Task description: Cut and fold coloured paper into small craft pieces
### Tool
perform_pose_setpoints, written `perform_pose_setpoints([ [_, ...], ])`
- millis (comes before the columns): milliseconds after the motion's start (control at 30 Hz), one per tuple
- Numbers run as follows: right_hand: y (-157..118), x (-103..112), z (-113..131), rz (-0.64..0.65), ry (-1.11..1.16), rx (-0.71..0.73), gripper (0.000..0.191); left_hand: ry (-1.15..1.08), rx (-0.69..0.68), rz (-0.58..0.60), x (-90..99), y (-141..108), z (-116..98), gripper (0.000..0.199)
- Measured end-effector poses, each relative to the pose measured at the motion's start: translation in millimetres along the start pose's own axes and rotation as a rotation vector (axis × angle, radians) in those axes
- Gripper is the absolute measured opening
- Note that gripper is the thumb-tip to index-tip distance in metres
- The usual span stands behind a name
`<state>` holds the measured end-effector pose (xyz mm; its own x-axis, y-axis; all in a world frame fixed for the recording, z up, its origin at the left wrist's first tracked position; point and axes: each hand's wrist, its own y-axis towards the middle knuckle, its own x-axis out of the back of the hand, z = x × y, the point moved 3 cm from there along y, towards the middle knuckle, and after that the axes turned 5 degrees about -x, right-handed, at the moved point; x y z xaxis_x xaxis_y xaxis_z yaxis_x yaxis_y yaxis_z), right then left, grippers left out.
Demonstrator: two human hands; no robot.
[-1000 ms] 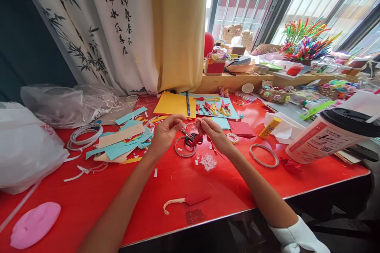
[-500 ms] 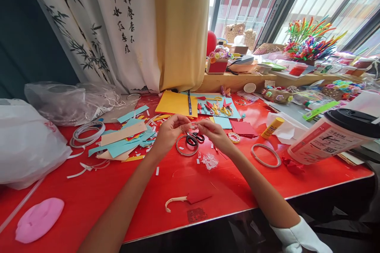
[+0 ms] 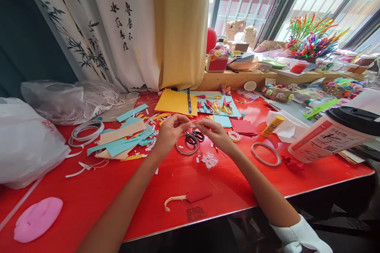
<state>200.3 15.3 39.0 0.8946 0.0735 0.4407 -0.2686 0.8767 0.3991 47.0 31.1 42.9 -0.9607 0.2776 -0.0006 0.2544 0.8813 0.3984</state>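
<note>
My left hand [image 3: 174,131] and my right hand [image 3: 214,132] almost meet above the middle of the table, each in a fingertip pinch. Between the fingertips shows a small whitish strip [image 3: 193,125], too tiny to make out well. Right below lie black-handled scissors [image 3: 191,139], their blades hidden, and a roll of tape [image 3: 187,153] lying flat. A heap of white scraps [image 3: 209,160] is under my right wrist. Nearer the table's front edge rests a folded red paper piece with a curled beige stem [image 3: 197,197].
Paper offcuts [image 3: 121,134] pile up on the left, beside tape rolls [image 3: 86,133] and a white plastic bag [image 3: 29,142]. On the right stand a glue stick [image 3: 273,125] and a large lidded cup [image 3: 332,134]. Finished-looking paper shapes [image 3: 218,106] lie at the back.
My hands stay pinched at nearly the same spot, the fingertips slightly shifted. The view has moved very little; nothing on the table has changed place.
</note>
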Motion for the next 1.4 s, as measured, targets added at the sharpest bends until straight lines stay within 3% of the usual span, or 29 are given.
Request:
perform_pose_setpoints([
  [567,0.7,0.3,0.7,-0.001,-0.077,0.031,0.024,-0.03,0.018,-0.028,-4.6,-2.5,5.9,0.02],
  [1067,-0.7,-0.9,2.9,-0.002,-0.056,0.024,0.025,0.115,-0.011,-0.066,-12.1,-8.7,9.6,0.019],
  [1400,0.4,-2.2,1.0,0.01,-0.113,0.035,0.03,-0.072,0.112,-0.114,-14.0,-8.9,18.5,0.02],
])
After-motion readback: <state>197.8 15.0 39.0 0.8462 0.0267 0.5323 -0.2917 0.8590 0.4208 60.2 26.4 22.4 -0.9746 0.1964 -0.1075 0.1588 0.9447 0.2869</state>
